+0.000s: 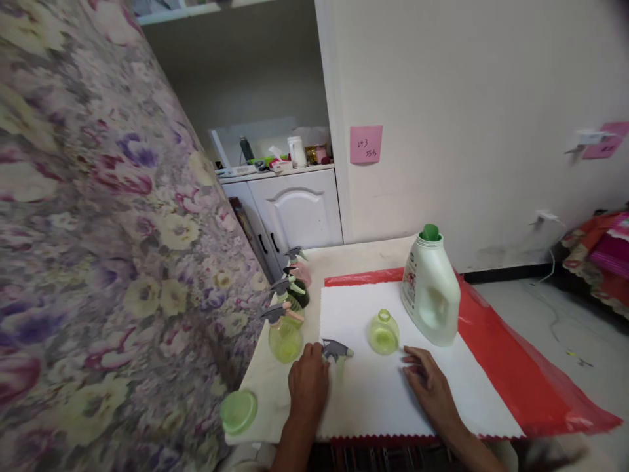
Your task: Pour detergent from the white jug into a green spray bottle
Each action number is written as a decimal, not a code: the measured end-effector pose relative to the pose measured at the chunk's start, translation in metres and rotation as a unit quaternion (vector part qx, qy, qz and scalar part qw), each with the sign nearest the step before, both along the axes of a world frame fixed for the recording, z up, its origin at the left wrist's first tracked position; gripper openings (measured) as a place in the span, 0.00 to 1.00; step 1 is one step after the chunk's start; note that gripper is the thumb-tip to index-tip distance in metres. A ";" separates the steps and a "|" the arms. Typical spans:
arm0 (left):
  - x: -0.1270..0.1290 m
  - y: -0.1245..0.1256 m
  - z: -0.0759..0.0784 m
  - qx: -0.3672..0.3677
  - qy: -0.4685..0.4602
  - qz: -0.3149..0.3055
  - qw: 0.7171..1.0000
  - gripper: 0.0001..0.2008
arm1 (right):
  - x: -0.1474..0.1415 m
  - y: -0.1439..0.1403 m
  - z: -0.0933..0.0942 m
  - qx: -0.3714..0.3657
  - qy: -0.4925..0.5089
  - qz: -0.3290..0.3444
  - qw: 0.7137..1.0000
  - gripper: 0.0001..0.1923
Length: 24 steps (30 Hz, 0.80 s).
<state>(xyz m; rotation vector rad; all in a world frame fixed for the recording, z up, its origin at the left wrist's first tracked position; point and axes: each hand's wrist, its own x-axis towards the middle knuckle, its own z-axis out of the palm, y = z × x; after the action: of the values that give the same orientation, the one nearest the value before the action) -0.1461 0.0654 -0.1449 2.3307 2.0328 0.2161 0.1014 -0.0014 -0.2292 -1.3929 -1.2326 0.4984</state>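
Head view: from my remote seat I have the small yellow-green bottle [384, 335] upright on the white sheet [363, 406], its neck bare, set between the two hands and a little beyond them. The right hand [426, 379] is open, fingers loosely bent, just beside the bottle's right side; I read a slim gap there rather than contact. The left hand [308, 378] is curled, palm down, right by the grey spray head [337, 349], which lies near the sheet's left edge. Its fingertips are hidden from me, so I cannot tell whether it grips the spray head or merely rests there.

To handle these two well, I judge the bottle calls for a light hold low on its round body, since a push at the neck could tip it. I would want the fingers wrapped around its side before any force goes in. The spray head, in my view, is best taken by its collar, clear of the trigger. I would also give room to the large jug [436, 295], behind and right of the bottle, and to the row of spray bottles [285, 342] along the left of the tabletop [354, 257].
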 end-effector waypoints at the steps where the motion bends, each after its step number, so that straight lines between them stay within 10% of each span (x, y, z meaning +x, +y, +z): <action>1: 0.001 0.003 -0.003 -0.004 0.004 0.001 1.000 0.12 | 0.000 0.000 0.000 0.000 -0.004 0.003 1.000 0.16; 24: -0.003 0.012 -0.016 -0.008 0.011 -0.038 0.999 0.19 | -0.004 0.002 0.004 0.014 -0.011 0.031 0.999 0.11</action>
<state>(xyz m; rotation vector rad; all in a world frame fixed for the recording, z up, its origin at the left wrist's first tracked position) -0.1495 0.0776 -0.1611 2.4052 1.9425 0.1714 0.0975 0.0004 -0.2253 -1.3432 -1.3000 0.5074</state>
